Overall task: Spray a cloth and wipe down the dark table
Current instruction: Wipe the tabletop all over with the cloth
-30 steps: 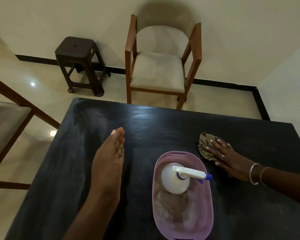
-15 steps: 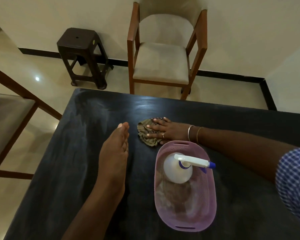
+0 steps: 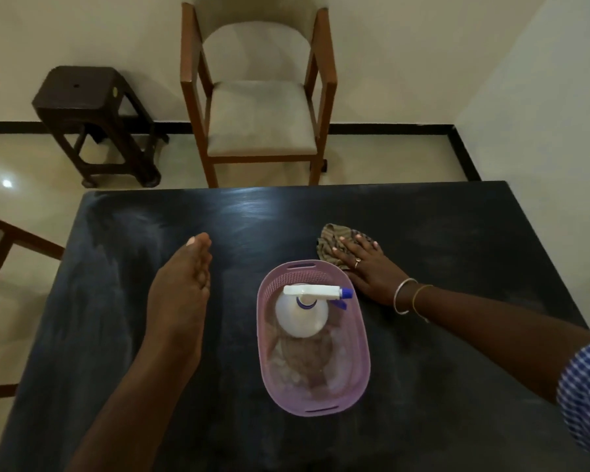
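Beside the basket [image 3: 364, 352], right hand [image 3: 372, 267] flat, pressing the cloth [image 3: 331, 237] — no closed grip; a careless sweep could knock it off the desk [image 3: 457, 233].

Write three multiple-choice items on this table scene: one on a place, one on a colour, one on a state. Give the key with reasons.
1. Where is the spray bottle?
A. On the stool
B. In the basket
C. On the chair

2. What colour is the basket?
A. Green
B. Orange
C. Lilac

3. How does the right hand meet the cloth?
A. Pressed flat on it against the table
B. Lifting it in the air
C. Not touching it

Key:
1 B: the bottle stands inside the basket's walls.
2 C: its rim and mesh sides are pale purple.
3 A: spread fingers lie on the cloth, which rests on the dark top.
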